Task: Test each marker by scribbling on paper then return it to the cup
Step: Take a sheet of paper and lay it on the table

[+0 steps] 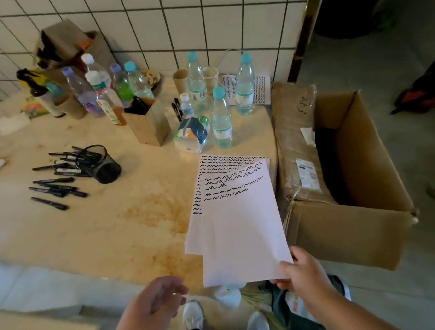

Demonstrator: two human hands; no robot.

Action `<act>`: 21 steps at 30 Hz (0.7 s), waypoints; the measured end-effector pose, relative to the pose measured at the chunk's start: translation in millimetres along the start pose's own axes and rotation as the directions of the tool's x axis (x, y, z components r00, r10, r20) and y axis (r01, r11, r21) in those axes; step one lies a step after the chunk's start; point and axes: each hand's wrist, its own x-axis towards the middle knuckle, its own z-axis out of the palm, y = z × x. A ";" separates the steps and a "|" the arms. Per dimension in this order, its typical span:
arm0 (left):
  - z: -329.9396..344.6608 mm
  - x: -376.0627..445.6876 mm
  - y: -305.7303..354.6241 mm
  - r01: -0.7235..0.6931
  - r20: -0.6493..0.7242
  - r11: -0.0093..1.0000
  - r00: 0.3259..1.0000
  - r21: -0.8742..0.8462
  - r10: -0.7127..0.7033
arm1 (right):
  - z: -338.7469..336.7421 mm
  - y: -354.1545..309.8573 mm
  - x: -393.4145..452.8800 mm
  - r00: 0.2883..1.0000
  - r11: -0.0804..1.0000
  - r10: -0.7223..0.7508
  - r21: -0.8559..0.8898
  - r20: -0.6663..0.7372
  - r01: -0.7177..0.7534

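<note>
**Many markers spilled by a tipped cup, paper held at the table's right edge**

Many black markers (53, 183) lay scattered on the left part of the beige table (109, 219), some fanned out flat, a few with their ends inside the mouth of the black mesh cup (100, 163), which lay on its side with its opening toward the left. Behind them, along the tiled wall, stood a cluster of plastic bottles (93, 95) and a brown paper box (147, 123) with dark items poking out of its top. Further right, more clear bottles with blue caps (220, 117) stood near a wrapped packet (191, 134).

Low in the middle, the left hand (158, 298) hovered just off the table's near edge, fingers loosely curled and relaxed, holding nothing. To its right, a few overlapping sheets of white paper (239, 226) rested on the table's right portion, their upper halves covered in rows of black scribbles, lower halves blank. The right hand (302, 269) pinched the near right corner of the top sheet, thumb on top and fingers beneath, the corner overhanging the table's edge.

Right of the table sat an open cardboard box (349, 184) on the floor, with a taped parcel (297, 141) leaning along its left side. Two white shoes (193, 315) showed below the hands
</note>
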 end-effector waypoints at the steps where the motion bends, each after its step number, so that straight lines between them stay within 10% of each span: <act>1: -0.5 -0.8 0.1 0.009 -0.001 1.000 1.000 -0.004 -0.009 | -0.3 0.9 -2.5 0.999 0.999 0.004 0.040 0.033 -0.006; 21: -198.4 106.3 -27.0 0.009 0.109 1.000 0.994 0.030 -0.012 | 186.3 -78.2 -19.9 0.996 0.934 -0.023 0.352 -0.088 0.053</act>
